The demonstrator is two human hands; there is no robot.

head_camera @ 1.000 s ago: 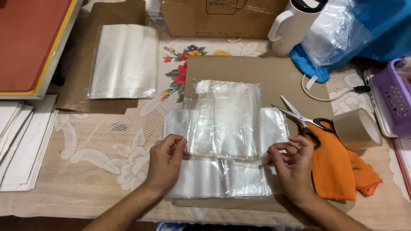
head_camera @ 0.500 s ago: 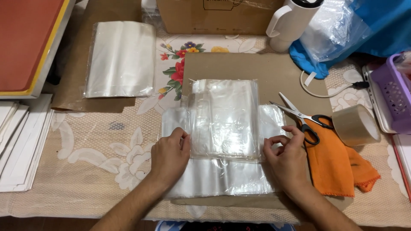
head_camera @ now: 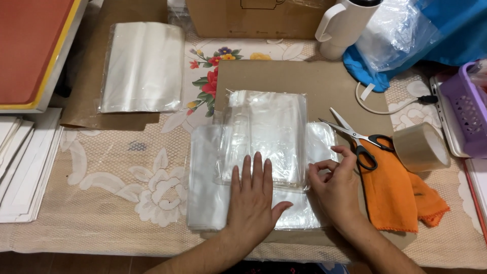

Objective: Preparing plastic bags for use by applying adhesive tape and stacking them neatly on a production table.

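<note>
Plastic bags (head_camera: 266, 137) lie stacked on the brown cardboard sheet (head_camera: 304, 81), long axis running away from the person; the left hand (head_camera: 253, 195) presses flat, fingers spread, on their near edge; the right hand (head_camera: 332, 185) pinches the right corner, nearer the scissors (head_camera: 355, 137).

The left grip (head_camera: 253, 195) hides part of the bags (head_camera: 264, 137); far right of both grips, the basket (head_camera: 464, 109) is cut off by the edge.
</note>
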